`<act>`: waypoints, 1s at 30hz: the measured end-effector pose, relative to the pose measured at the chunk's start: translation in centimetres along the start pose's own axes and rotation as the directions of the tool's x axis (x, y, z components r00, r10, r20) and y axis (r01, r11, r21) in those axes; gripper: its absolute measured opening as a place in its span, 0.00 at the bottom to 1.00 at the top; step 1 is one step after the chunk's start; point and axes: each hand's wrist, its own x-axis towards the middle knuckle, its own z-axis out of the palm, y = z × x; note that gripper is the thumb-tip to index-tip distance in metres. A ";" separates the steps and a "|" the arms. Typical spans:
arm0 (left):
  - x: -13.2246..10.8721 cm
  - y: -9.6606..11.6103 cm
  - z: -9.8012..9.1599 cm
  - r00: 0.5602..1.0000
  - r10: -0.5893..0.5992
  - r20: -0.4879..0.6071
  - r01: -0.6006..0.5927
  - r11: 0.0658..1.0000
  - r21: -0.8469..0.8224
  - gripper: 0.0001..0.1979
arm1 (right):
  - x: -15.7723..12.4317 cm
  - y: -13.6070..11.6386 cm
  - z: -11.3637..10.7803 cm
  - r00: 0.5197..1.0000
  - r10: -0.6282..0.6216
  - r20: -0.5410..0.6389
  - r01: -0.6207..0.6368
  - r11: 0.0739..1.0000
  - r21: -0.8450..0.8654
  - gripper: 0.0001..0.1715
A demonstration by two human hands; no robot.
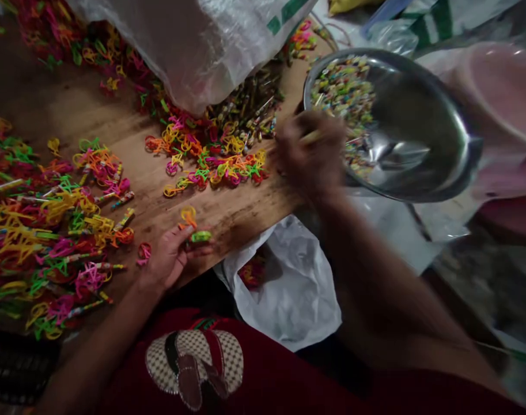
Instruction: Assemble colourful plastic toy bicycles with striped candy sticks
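My left hand (170, 253) is pinched on a few small plastic pieces with loops, yellow, orange and green, just above the wooden table (241, 202). A single pink plastic piece (144, 253) lies beside that hand. My right hand (312, 153) is at the near left rim of a metal bowl (422, 98) and is smeared by motion. Its fingers look curled, but I cannot make out what they hold, if anything. Many small, thin, multicoloured pieces (347, 95) fill the bowl's left side. A row of looped plastic pieces (219, 164) lies between my hands.
A large heap of bright looped pieces and thin sticks (59, 230) covers the table's left. A white sack (193, 52) overhangs the back. Below the table edge, an open white bag (297, 288) holds some coloured pieces. Pink tubs (504, 98) stand at the right.
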 end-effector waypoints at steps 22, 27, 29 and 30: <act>1.5 0.6 -3.3 0.957 0.218 -0.192 -0.179 0.963 0.199 0.17 | -11.0 0.7 11.6 0.800 -0.408 0.441 0.466 0.884 -0.028 0.22; 1.4 0.9 -3.0 0.964 0.192 -0.182 -0.172 0.978 0.120 0.12 | -10.0 0.6 13.9 0.768 -0.424 0.479 0.509 0.859 -0.054 0.18; 1.2 0.9 -3.0 0.964 0.192 -0.182 -0.178 0.980 0.088 0.11 | -9.4 0.4 14.8 0.764 -0.431 0.480 0.516 0.855 -0.054 0.15; 1.1 0.8 -3.0 0.964 0.190 -0.186 -0.178 0.981 0.076 0.10 | -9.1 0.3 15.1 0.764 -0.436 0.475 0.517 0.855 -0.047 0.14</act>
